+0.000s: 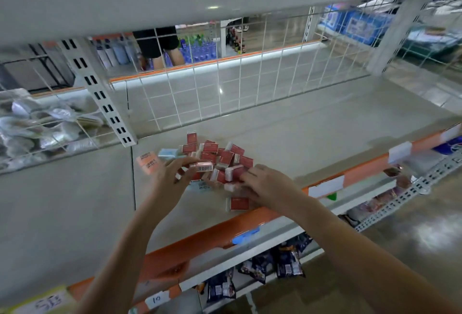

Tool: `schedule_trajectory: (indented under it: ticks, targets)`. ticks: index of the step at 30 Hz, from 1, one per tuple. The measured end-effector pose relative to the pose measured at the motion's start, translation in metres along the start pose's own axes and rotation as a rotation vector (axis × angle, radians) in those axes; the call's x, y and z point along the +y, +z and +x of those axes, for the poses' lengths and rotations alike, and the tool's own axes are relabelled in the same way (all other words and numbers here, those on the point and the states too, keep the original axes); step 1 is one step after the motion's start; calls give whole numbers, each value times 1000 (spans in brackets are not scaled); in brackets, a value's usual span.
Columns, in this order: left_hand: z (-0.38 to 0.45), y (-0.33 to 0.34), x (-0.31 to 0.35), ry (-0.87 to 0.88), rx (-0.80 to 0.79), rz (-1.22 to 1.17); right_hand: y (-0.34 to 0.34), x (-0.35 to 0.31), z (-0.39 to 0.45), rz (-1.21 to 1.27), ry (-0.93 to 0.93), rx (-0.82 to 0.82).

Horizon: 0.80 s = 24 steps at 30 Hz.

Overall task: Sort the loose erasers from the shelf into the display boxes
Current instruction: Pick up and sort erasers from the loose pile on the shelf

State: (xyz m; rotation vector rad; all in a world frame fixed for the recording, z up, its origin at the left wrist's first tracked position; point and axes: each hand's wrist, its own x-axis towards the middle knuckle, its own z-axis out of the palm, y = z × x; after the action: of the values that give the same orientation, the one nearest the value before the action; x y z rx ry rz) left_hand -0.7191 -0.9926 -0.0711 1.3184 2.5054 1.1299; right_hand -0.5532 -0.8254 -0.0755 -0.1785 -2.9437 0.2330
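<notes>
Two hands (172, 176) in one eraser pile (220, 161)

The right hand (268, 183) covers the near side of the eraser pile (217, 161), so its fingertips and any grip there stay unseen. Print on the eraser sleeves is too blurred to read. The packets (37, 123) behind the wire grid are just a smear.

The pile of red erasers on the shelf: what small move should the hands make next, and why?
Probably the left hand should lift away the eraser it pinches. The right hand rests on the pile of red erasers, and no display box shows on this shelf, so a box must be found first.
</notes>
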Motion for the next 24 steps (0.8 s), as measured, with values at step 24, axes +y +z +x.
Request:
schedule_trajectory:
  ticks: [24]
  targets:
    - [-230, -221, -107, -580, 632, -186, 25, -294, 126, 1204, -106, -270]
